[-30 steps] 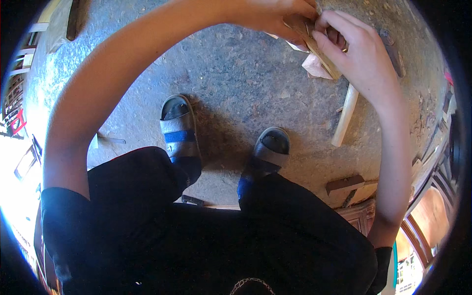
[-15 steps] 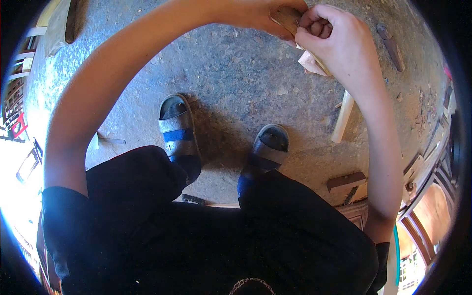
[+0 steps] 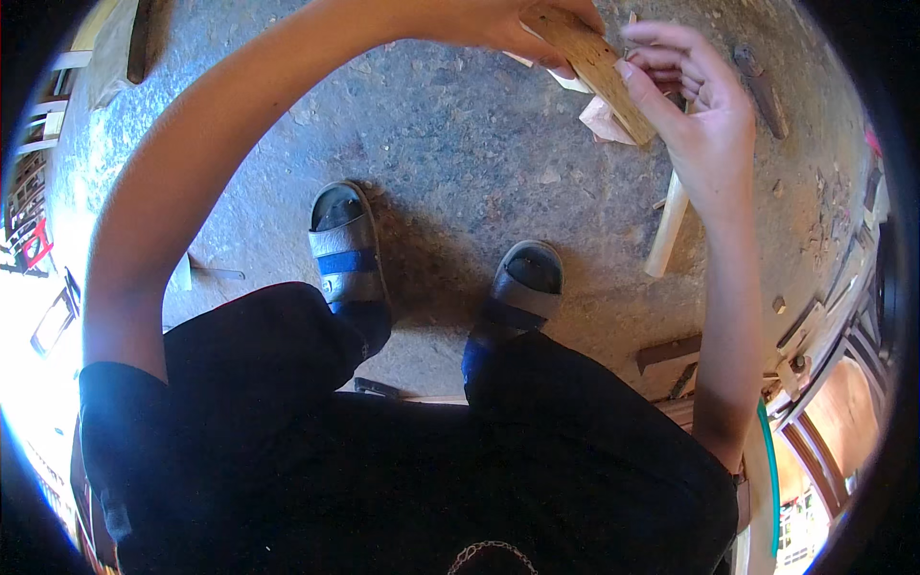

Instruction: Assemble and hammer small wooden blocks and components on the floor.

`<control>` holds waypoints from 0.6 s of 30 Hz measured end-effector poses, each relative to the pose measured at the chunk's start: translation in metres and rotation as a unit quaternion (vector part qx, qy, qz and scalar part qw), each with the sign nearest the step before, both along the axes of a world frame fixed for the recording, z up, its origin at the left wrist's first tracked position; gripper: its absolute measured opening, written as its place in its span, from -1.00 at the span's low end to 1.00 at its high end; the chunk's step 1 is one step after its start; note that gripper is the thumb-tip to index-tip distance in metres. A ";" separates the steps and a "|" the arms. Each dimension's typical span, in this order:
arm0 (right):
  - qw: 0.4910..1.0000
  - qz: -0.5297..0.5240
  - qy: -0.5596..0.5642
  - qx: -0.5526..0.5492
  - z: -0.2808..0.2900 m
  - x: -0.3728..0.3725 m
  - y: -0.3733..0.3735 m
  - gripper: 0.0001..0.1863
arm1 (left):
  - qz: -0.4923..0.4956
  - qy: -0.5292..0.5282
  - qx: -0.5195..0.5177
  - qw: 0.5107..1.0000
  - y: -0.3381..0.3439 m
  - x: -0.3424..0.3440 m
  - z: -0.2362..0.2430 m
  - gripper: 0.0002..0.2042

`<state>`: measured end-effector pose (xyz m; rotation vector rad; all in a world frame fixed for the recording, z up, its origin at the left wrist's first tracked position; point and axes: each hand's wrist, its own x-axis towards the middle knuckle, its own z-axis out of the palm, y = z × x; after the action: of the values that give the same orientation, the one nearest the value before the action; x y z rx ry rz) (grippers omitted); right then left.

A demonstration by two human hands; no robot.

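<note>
A flat strip of brown wood [image 3: 599, 69] slants at the top, right of centre. My left hand [image 3: 498, 24] is closed around its upper left end, with part of the hand near the picture's edge. Beside the strip's right edge is my right hand [image 3: 698, 91], thumb and fingers curled in a loose pinch. Whatever small thing lies between those fingertips is too small to name. Below the strip shows a pale pinkish block-like piece [image 3: 606, 123], partly covered by the wood. A light wooden handle [image 3: 668, 235] lies on the floor below my right hand; its upper end is hidden.
My sandalled feet, left [image 3: 347, 244] and right [image 3: 522, 287], rest on the concrete floor [image 3: 460, 144]. A dark tapered piece [image 3: 764, 94] lies far right. Nearer are a brown wood block [image 3: 669, 353] and a green hose [image 3: 770, 470]. A thin blade-like tool [image 3: 218, 274] lies left.
My right hand has moved right and away from the wood, its fingers loosening. More of the strip's face shows now. My left hand keeps its hold.
</note>
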<state>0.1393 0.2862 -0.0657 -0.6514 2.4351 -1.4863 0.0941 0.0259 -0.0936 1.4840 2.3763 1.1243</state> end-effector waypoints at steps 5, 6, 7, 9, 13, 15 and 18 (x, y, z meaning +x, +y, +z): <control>1.000 -0.001 0.024 0.008 -0.002 0.011 -0.003 -0.82 | -0.013 0.020 0.014 1.000 0.003 -0.005 -0.002 -0.57; 0.999 -0.016 0.028 0.020 0.000 0.013 -0.006 -0.83 | -0.013 0.020 0.013 1.000 0.002 -0.006 -0.003 -0.57; 0.998 -0.033 0.031 0.031 0.001 0.014 -0.007 -0.85 | -0.016 0.017 0.011 1.000 0.002 -0.006 -0.003 -0.56; 0.996 -0.040 0.064 0.051 0.001 0.013 -0.006 -0.84 | -0.019 0.015 0.008 1.000 0.002 -0.005 -0.004 -0.56; 0.989 -0.066 0.111 0.074 -0.002 0.010 -0.007 -0.82 | -0.016 0.018 -0.003 1.000 0.003 -0.004 -0.002 -0.55; 0.990 -0.065 0.105 0.073 -0.005 0.009 -0.006 -0.82 | -0.018 0.025 -0.005 1.000 0.004 -0.005 -0.004 -0.56; 0.990 -0.059 0.111 0.071 -0.007 0.008 -0.007 -0.83 | -0.030 0.039 0.007 0.999 0.003 -0.005 -0.003 -0.57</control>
<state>0.1477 0.2789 -0.0730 -0.6873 2.7619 -1.3275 0.0893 0.0286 -0.0966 1.6200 2.3624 1.0902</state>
